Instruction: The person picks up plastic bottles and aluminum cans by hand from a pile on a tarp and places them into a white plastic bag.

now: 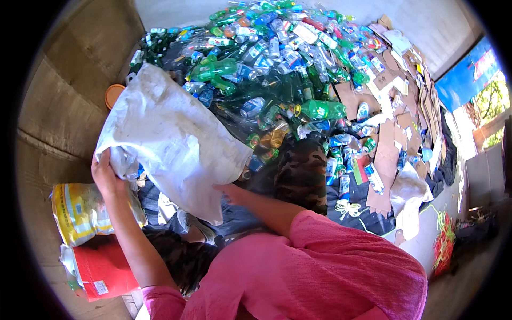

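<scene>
- Where the frame's upper middle fills up, a pile of bottles (256, 50) shows many labels, mostly blue and white, some red or green, their lettering largely too small to read.
- Left of centre, a white sack (181, 128) spreads between the two hands, covering the pile's lower left.
- At upper right, a blue panel (461, 82) carries red and white print.
- At lower left, a yellow bag (69, 205) bears printed markings.
- Just below it, a red bag (109, 266) has a small white label.
- Left hand (106, 172), left of centre: gripping the sack's left edge.
- Right hand (229, 194), near centre: at the sack's lower right edge, blurred; I cannot tell whether it grips.
</scene>
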A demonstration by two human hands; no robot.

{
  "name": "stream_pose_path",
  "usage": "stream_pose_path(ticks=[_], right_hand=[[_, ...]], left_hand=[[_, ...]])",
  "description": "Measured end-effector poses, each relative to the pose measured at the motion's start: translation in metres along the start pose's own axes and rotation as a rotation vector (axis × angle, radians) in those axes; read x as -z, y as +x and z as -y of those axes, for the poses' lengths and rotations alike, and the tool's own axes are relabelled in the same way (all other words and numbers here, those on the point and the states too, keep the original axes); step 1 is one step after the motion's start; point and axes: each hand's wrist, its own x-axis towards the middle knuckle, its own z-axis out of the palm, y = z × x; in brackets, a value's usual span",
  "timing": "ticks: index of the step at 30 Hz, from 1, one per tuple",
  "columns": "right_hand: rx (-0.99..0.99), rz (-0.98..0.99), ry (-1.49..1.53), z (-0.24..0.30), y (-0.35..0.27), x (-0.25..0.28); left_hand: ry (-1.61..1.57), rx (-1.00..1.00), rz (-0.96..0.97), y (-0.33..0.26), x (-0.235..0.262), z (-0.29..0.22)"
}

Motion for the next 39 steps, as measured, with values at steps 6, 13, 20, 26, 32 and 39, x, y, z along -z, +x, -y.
stream_pose_path(ticks=[6, 13, 20, 26, 32, 39], right_hand=[[0.446, 0.053, 0.317, 0.027, 0.006, 0.010], [0.772, -0.187, 0.092, 0.099, -0.026, -0.027], [1.022, -0.186, -0.393, 0.121, -0.084, -0.034], [1.091, 0.002, -0.931, 0.091, -0.095, -0.051], [1.036, 0.089, -0.515, 0.088, -0.132, -0.043], [0.594, -0.403, -1.587, 0.050, -0.088, 0.024]], left_hand=[[0.489, -0.121, -0.371, 0.029, 0.043, -0.014], [1.848, -0.142, -0.694, 0.031, 0.104, 0.016], [1.264, 0.091, 0.522, -0.098, -0.086, 0.090], [1.489, -0.004, 0.648, -0.097, -0.083, 0.148], [1.529, 0.024, 0.503, -0.074, -0.067, 0.167], [1.349, -0.117, 0.339, -0.043, -0.058, 0.140]])
